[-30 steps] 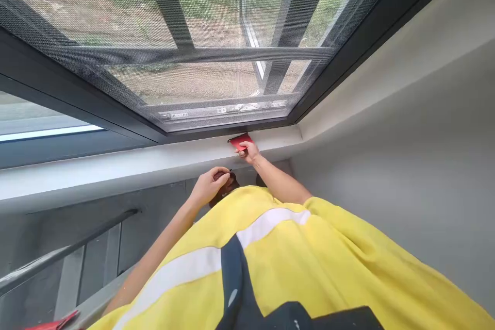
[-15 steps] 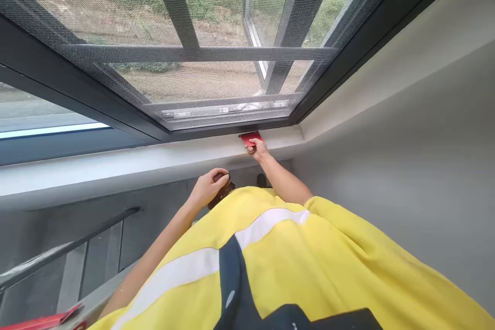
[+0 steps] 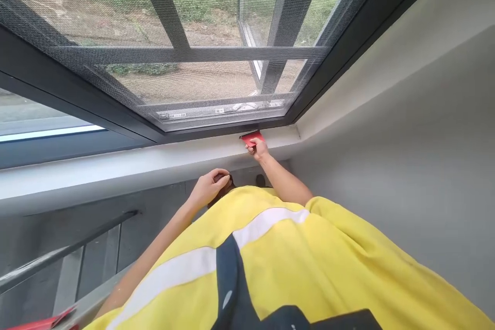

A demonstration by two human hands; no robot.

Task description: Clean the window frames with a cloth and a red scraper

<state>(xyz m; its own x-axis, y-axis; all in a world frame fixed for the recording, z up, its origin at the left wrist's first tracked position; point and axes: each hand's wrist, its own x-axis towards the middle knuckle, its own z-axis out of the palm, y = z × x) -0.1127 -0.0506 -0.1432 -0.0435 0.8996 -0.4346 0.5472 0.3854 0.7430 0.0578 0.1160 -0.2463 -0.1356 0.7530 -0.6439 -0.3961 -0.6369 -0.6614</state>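
Observation:
My right hand (image 3: pixel 258 149) is closed around a red scraper (image 3: pixel 252 137). The scraper's dark straight edge meets the joint between the white sill (image 3: pixel 174 157) and the dark window frame (image 3: pixel 216 131). To the left and nearer my body, my left hand (image 3: pixel 210 185) is curled, thumb and fingers close together. A dark brown object (image 3: pixel 221 193) shows at and beneath its fingers, partly hidden by the hand and my yellow shirt (image 3: pixel 278 252); I cannot make out what it is.
A mesh screen (image 3: pixel 201 82) fills the window above the sill. At lower left are a metal ladder (image 3: pixel 69 273) and a red object (image 3: pixel 46 322), cut off by the frame edge. A grey-white wall (image 3: pixel 406 154) rises at the right.
The view has shifted slightly, so the window and ladder sit a little farther left. The scraper stays at the joint, in my right hand. My left hand has barely moved.

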